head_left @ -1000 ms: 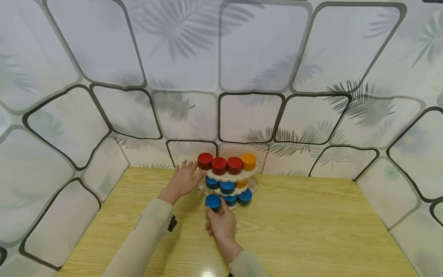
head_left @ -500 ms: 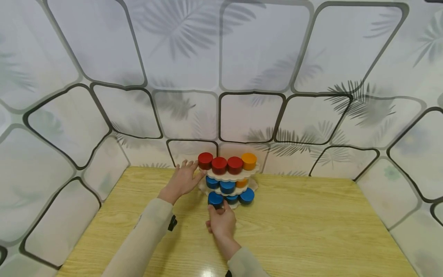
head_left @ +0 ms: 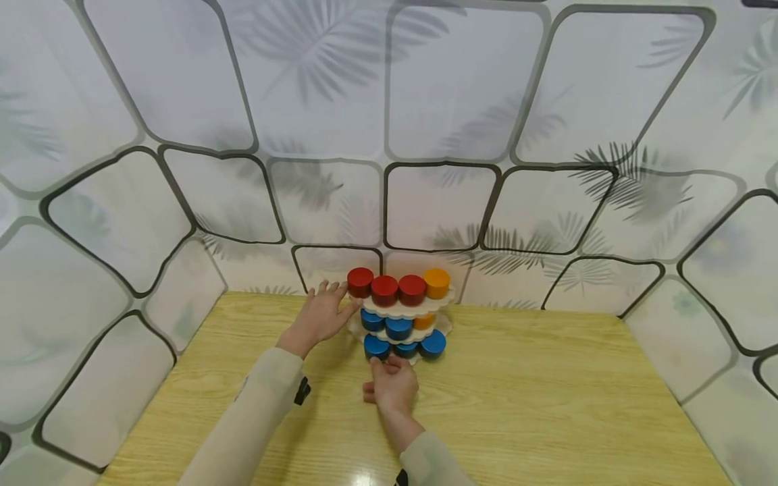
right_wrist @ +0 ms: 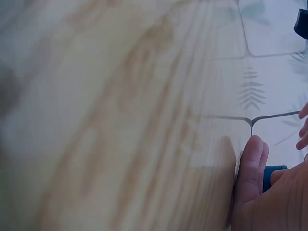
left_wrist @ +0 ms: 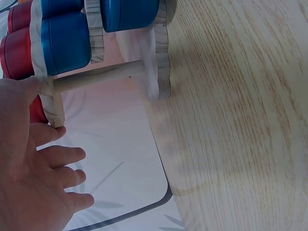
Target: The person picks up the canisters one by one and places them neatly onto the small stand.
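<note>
A three-tier wooden stand (head_left: 406,312) with scalloped tiers holds small round metallic tins. On its top tier stand several red tins (head_left: 385,290) and an orange tin (head_left: 437,283). The middle tier carries blue tins (head_left: 398,329) and another orange one. My left hand (head_left: 317,320) pinches the left edge of the top tier; the left wrist view shows thumb and index finger on either side of that wooden rim (left_wrist: 55,103). At the bottom tier's front left sits a blue tin (head_left: 377,346). Right in front of it is my right hand (head_left: 394,387), fingertips close to its base, not wrapped around it.
The stand is on a wood-grain table (head_left: 535,391), near the back wall (head_left: 444,202) with its leaf-and-outline pattern. Two more blue tins (head_left: 433,344) share the bottom tier to the right. A thin wooden post (left_wrist: 98,78) joins the tiers.
The right hand has brought the blue tin back and slightly right onto the bottom tier and let it go, its fingers drawn a little toward me. The left hand stays in place.
</note>
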Demonstrator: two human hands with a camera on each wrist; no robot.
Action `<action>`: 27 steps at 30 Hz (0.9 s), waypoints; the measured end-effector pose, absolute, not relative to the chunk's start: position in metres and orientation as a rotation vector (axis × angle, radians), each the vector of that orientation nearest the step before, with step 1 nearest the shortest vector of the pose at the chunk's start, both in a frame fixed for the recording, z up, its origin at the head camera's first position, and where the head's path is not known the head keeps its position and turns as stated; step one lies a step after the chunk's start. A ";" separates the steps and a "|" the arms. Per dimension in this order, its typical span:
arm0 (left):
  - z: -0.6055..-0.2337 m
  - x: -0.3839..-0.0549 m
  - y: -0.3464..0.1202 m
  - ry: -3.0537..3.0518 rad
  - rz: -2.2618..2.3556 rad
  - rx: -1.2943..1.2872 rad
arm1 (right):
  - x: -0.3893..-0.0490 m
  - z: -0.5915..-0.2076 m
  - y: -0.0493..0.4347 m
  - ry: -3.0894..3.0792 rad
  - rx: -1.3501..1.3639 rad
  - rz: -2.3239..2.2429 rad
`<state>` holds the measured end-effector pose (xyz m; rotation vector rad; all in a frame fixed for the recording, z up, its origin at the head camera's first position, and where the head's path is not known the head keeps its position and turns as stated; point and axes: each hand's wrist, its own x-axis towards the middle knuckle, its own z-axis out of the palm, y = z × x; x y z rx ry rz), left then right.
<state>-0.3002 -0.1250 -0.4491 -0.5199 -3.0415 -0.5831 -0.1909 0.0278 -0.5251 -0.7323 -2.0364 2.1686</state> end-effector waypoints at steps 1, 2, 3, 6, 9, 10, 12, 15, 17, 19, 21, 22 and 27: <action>-0.449 -0.300 -0.125 -3.043 -0.585 -0.520 | -0.191 -0.526 0.028 -2.031 -0.737 2.177; -0.450 -0.300 -0.125 -3.045 -0.589 -0.519 | -0.191 -0.526 0.028 -2.027 -0.738 2.184; -0.450 -0.300 -0.125 -3.047 -0.594 -0.516 | -0.191 -0.527 0.029 -2.025 -0.743 2.192; -0.450 -0.299 -0.126 -3.047 -0.601 -0.515 | -0.192 -0.527 0.030 -2.019 -0.742 2.212; -0.449 -0.299 -0.125 -3.046 -0.606 -0.513 | -0.192 -0.526 0.031 -2.025 -0.731 2.222; -0.449 -0.299 -0.125 -3.045 -0.603 -0.515 | -0.191 -0.525 0.031 -2.025 -0.727 2.228; -0.448 -0.298 -0.125 -3.044 -0.604 -0.518 | -0.190 -0.524 0.032 -2.030 -0.713 2.232; -0.448 -0.299 -0.125 -3.043 -0.606 -0.520 | -0.188 -0.523 0.036 -2.038 -0.695 2.241; -0.448 -0.298 -0.125 -3.045 -0.610 -0.516 | -0.187 -0.523 0.040 -2.049 -0.677 2.257; -0.448 -0.299 -0.125 -3.047 -0.609 -0.512 | -0.185 -0.523 0.045 -2.059 -0.649 2.288; -0.448 -0.299 -0.125 -3.048 -0.604 -0.509 | -0.183 -0.523 0.050 -2.073 -0.610 2.321; -0.448 -0.299 -0.125 -3.047 -0.599 -0.512 | -0.182 -0.522 0.053 -2.076 -0.593 2.339; -0.447 -0.299 -0.126 -3.050 -0.595 -0.517 | -0.175 -0.518 0.074 -2.101 -0.553 2.361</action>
